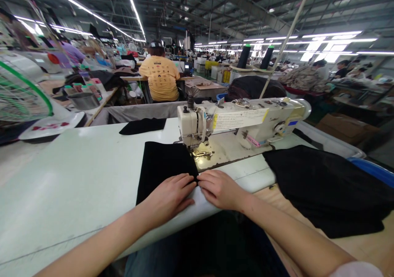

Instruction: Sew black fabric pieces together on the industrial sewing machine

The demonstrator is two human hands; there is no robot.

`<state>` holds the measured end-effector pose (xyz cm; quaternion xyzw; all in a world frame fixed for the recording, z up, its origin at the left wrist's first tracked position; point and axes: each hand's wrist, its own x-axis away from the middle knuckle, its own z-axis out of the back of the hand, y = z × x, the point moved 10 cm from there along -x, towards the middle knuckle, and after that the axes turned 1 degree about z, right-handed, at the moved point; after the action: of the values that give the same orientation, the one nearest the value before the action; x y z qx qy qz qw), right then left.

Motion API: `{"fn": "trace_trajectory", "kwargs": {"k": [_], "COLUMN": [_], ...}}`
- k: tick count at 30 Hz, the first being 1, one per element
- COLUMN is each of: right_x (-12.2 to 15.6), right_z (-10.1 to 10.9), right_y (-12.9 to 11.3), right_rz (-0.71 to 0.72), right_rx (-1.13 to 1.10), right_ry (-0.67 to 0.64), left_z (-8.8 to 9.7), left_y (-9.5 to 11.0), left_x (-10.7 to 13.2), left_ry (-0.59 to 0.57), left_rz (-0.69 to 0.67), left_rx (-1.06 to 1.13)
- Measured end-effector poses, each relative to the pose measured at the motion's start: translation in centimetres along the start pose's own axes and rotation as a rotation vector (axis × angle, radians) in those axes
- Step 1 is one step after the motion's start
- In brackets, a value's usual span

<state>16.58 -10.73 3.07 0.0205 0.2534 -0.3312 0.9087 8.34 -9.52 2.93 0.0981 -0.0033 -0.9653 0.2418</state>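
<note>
One black cloth [163, 166] is lying flat on the pale bench [92, 174], its right upper corner reaching the foot of the one sewing machine [272, 115] here. Two hands are meeting at the cloth's lower right corner, close to the bench's near edge. The left hand [175, 191] is resting palm down over that corner, its fingers loosely bent and lying together, the thumb a little apart from them. The right hand [220, 188] is coming in from the other side, fingers half curled, their tips touching the cloth's right edge. From where I'm standing, I cannot tell whether either hand is pinching the cloth or only pressing on it.

Two more dark pieces are showing plainly: a small dark piece [143, 126] is lying behind the first, and a larger dark piece [326, 186] is spreading to the right, draping past the bench's edge. One paper label [238, 120] is covering part of the machine's front. Two thread cones [244, 57], both black with green tops, are standing behind it. Farther off, one person in a yellow shirt [160, 78] is sitting with their back to us, and one green-rimmed fan [24, 88] is standing at the left.
</note>
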Motion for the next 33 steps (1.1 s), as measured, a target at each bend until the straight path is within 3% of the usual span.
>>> {"fn": "trace_trajectory", "kwargs": {"k": [15, 21, 33], "right_x": [-3.7, -4.9, -1.3], "right_z": [-1.1, -1.9, -1.2], "right_y": [4.4, 6.1, 3.8], "right_rz": [-0.130, -0.192, -0.275], "right_rx": [0.127, 0.159, 0.006], "right_ry": [-0.043, -0.067, 0.038], "left_z": [-0.5, 0.2, -0.7], "left_y": [-6.2, -8.3, -11.1], "left_x": [-2.6, -3.9, -3.6], "left_ry": [-0.044, -0.018, 0.100], "left_rz": [0.071, 0.095, 0.168], "left_rx": [0.036, 0.027, 0.039]}}
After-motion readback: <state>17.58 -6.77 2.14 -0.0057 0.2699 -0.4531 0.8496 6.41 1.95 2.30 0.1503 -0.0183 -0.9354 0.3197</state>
